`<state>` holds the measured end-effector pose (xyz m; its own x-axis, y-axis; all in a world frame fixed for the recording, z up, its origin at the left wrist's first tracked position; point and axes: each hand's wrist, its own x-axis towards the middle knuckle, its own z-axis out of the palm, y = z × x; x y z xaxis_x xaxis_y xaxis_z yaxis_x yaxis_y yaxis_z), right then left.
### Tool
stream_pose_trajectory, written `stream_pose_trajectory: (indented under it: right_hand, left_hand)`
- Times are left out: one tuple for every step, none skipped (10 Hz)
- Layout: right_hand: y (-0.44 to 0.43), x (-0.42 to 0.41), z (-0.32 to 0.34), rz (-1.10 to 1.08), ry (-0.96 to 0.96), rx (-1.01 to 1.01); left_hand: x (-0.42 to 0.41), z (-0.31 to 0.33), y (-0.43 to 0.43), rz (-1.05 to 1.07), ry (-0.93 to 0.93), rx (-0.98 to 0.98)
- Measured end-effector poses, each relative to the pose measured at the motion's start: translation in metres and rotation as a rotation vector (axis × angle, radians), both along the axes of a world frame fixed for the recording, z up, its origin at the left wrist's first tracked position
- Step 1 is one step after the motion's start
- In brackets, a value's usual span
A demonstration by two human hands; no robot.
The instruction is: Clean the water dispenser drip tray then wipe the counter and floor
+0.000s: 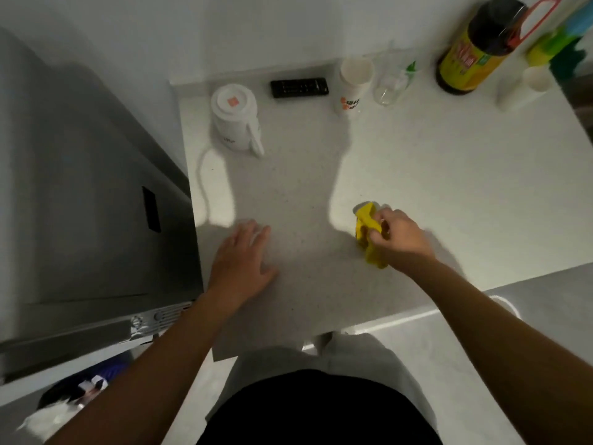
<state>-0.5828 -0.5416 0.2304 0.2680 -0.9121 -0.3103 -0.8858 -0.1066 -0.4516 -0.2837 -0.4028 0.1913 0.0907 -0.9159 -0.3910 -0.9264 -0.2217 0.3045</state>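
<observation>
A speckled white counter (pixel 449 175) fills the middle of the view. My right hand (pixel 399 239) grips a bunched yellow cloth (pixel 367 220) that lies on the counter right of centre. My left hand (pixel 244 261) rests flat on the counter, fingers straight, near the left edge. A tall grey appliance (pixel 80 194) with a dark slot stands against the counter's left side. Floor (pixel 481 364) shows below the counter's front edge.
Along the back of the counter stand an upside-down white mug (pixel 236 118), a black remote (pixel 300 87), a white cup (pixel 353 85), a clear glass (pixel 393 83), a dark bottle with a yellow label (pixel 471 56) and a small white container (pixel 523 89). A bin (pixel 73 396) sits lower left.
</observation>
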Motion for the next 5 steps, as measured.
stream_pose_trajectory:
  right_hand:
    - [0.002, -0.002, -0.014, 0.017, -0.015, 0.006]
    - [0.0, 0.001, -0.023, 0.043, 0.037, 0.047]
    - [-0.001, -0.001, -0.028, 0.067, 0.064, 0.068]
    - [-0.015, -0.001, -0.01, 0.131, 0.086, 0.183]
    - [-0.035, -0.017, 0.021, 0.162, 0.012, 0.236]
  left_hand:
    - [-0.001, -0.006, -0.001, 0.007, -0.036, 0.024]
    - [-0.003, -0.005, -0.005, 0.013, -0.049, 0.05]
    - [-0.008, -0.003, -0.004, 0.032, -0.058, 0.081]
    - [-0.008, 0.013, -0.012, 0.112, -0.025, 0.08]
    - [-0.02, 0.024, -0.002, 0.202, 0.09, -0.013]
